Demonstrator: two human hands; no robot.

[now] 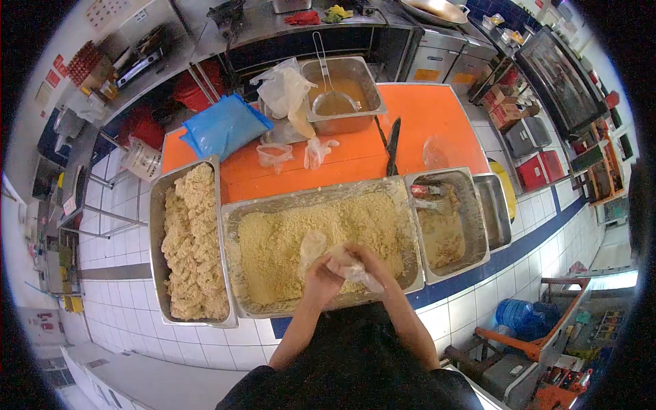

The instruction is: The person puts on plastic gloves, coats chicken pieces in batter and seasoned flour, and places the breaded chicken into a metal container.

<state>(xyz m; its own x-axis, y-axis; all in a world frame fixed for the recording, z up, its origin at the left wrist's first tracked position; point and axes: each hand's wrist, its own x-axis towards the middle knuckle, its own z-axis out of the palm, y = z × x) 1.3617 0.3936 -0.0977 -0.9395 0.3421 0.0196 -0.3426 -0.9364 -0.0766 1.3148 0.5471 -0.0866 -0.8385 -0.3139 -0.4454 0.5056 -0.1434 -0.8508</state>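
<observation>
Both my hands are close together over a wide metal tray (pixel 229 273) of pale yellow crumb coating (pixel 273 253). My left hand (pixel 323 280) is closed on thin clear plastic, which looks like a disposable glove (pixel 313 247). More of this crumpled plastic (pixel 362 275) hangs by my right hand (pixel 369 260), whose fingers are closed on it too. The fingertips are partly hidden by the plastic. To the left, a deep metal tray (pixel 156 260) holds a heap of crumb-coated pieces (pixel 195 253).
A smaller pan (pixel 482 232) with wet residue and a red-labelled item (pixel 427 192) stands on the right. Behind, the orange table (pixel 424 113) carries a blue bag (pixel 225 126), loose plastic gloves (pixel 317 153), black tongs (pixel 392 147) and a liquid-filled pan (pixel 374 85) with a strainer (pixel 335 102).
</observation>
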